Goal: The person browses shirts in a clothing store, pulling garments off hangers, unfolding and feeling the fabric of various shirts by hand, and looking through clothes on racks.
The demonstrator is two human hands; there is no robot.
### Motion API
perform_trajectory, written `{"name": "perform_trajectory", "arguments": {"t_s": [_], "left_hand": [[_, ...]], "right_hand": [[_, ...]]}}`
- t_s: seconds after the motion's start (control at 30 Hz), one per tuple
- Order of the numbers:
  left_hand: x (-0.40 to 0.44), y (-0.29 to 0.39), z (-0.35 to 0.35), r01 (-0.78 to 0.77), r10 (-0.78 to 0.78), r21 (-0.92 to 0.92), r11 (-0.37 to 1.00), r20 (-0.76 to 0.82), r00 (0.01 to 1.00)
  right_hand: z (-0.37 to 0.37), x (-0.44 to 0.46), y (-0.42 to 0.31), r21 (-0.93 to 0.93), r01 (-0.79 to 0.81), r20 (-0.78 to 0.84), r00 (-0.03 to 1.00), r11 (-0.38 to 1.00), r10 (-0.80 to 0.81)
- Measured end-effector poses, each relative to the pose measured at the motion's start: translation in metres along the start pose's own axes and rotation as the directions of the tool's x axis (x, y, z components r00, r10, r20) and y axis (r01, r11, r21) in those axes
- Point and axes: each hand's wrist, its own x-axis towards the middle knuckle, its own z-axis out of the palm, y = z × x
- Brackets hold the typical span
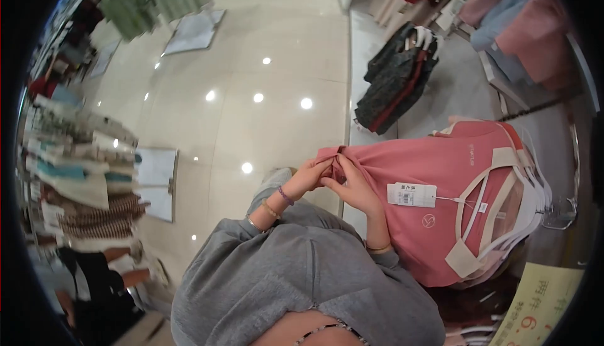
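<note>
left grip (pixel 309 176), right grip (pixel 357 190) | clamped on pink shirt (pixel 415 164), apparently its hem | rest spreads rightward from both

Floor: a hand can pass over the shiny floor (pixel 264 62), left of the pink shirt (pixel 402 157) and far ahead.
Pink shirt: it hangs like a wall on the right.
Hangers: white hangers (pixel 527 210) sit close together by the metal hook (pixel 559 212), with thin gaps.
Tag: a white tag (pixel 411 195) is in the way across the shirt's front.
Far right: dark clothes (pixel 397 81) hang past the shirt.
Near right: a yellow sign (pixel 535 308) blocks the corner.
Left: hanging clothes (pixel 88 182) block the side.
</note>
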Motion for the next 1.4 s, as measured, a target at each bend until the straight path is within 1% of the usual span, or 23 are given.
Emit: {"name": "perform_trajectory", "arguments": {"t_s": [0.07, 0.1, 0.17, 0.2, 0.27, 0.3, 0.4, 0.5, 0.57, 0.67, 0.7, 0.8, 0.93, 1.03, 1.13, 1.2, 1.27, 1.37, 1.4], "left_hand": [[-0.016, -0.030, 0.013, -0.050, 0.038, -0.133, 0.990, -0.092, 0.995], [-0.023, -0.042, 0.020, -0.101, 0.080, -0.142, 0.985, -0.150, 0.985], [-0.039, -0.068, 0.037, -0.194, 0.144, -0.163, 0.967, -0.277, 0.950], [-0.050, -0.080, 0.039, -0.185, 0.161, -0.073, 0.980, -0.259, 0.952], [-0.072, -0.099, 0.028, -0.180, 0.204, 0.128, 0.975, -0.219, 0.954], [-0.079, -0.109, 0.026, -0.222, 0.247, 0.130, 0.966, -0.222, 0.943], [-0.098, -0.136, 0.019, -0.204, 0.199, 0.032, 0.979, -0.399, 0.895], [-0.112, -0.147, 0.006, -0.220, 0.150, -0.047, 0.974, -0.593, 0.791], [-0.130, -0.138, -0.002, -0.270, 0.159, -0.095, 0.958, -0.607, 0.778], [-0.147, -0.131, -0.021, -0.323, 0.177, -0.120, 0.939, -0.637, 0.750], [-0.153, -0.131, -0.030, -0.330, 0.171, -0.131, 0.935, -0.646, 0.744], [-0.178, -0.124, -0.053, -0.348, 0.160, -0.152, 0.925, -0.676, 0.720], [-0.214, -0.134, -0.098, -0.372, 0.151, -0.155, 0.915, -0.725, 0.673], [-0.239, -0.145, -0.143, -0.360, 0.088, -0.175, 0.916, -0.789, 0.608], [-0.246, -0.162, -0.202, -0.290, 0.043, -0.149, 0.946, -0.826, 0.562], [-0.248, -0.151, -0.237, -0.225, 0.048, -0.107, 0.968, -0.806, 0.590], [-0.241, -0.138, -0.263, -0.184, 0.062, -0.067, 0.981, -0.786, 0.615], [-0.216, -0.095, -0.306, -0.178, 0.116, -0.003, 0.984, -0.750, 0.652], [-0.203, -0.077, -0.315, -0.181, 0.131, 0.012, 0.983, -0.736, 0.664]], "right_hand": [[-0.002, -0.021, 0.026, -0.045, -0.193, 0.194, 0.961, 0.980, 0.198], [0.001, -0.030, 0.034, -0.029, -0.084, 0.143, 0.986, 0.996, 0.087], [-0.001, -0.053, 0.061, -0.107, -0.094, 0.082, 0.991, 0.990, 0.103], [-0.003, -0.063, 0.069, -0.142, -0.099, 0.051, 0.993, 0.985, 0.107], [-0.009, -0.075, 0.075, -0.003, -0.254, 0.030, 0.967, 0.967, 0.254], [-0.012, -0.079, 0.078, 0.062, -0.328, 0.029, 0.945, 0.943, 0.327], [-0.022, -0.095, 0.098, -0.100, -0.364, -0.088, 0.930, 0.926, 0.357], [-0.032, -0.112, 0.128, -0.210, -0.393, -0.061, 0.919, 0.895, 0.389], [-0.046, -0.132, 0.177, -0.423, -0.395, -0.043, 0.908, 0.816, 0.417], [-0.057, -0.162, 0.242, -0.511, -0.502, -0.191, 0.858, 0.698, 0.477], [-0.060, -0.171, 0.258, -0.503, -0.539, -0.228, 0.837, 0.675, 0.498], [-0.064, -0.193, 0.287, -0.465, -0.652, -0.338, 0.755, 0.598, 0.562], [-0.043, -0.198, 0.289, -0.413, -0.768, -0.509, 0.640, 0.489, 0.575], [-0.021, -0.203, 0.283, -0.353, -0.844, -0.623, 0.534, 0.403, 0.571], [-0.003, -0.202, 0.267, -0.290, -0.897, -0.716, 0.434, 0.333, 0.546], [0.004, -0.198, 0.261, -0.255, -0.919, -0.757, 0.383, 0.300, 0.529], [0.011, -0.197, 0.254, -0.191, -0.949, -0.790, 0.300, 0.250, 0.535], [0.029, -0.194, 0.237, 0.002, -0.987, -0.818, 0.091, 0.162, 0.568], [0.034, -0.192, 0.239, 0.031, -0.994, -0.816, 0.037, 0.107, 0.577]]}}
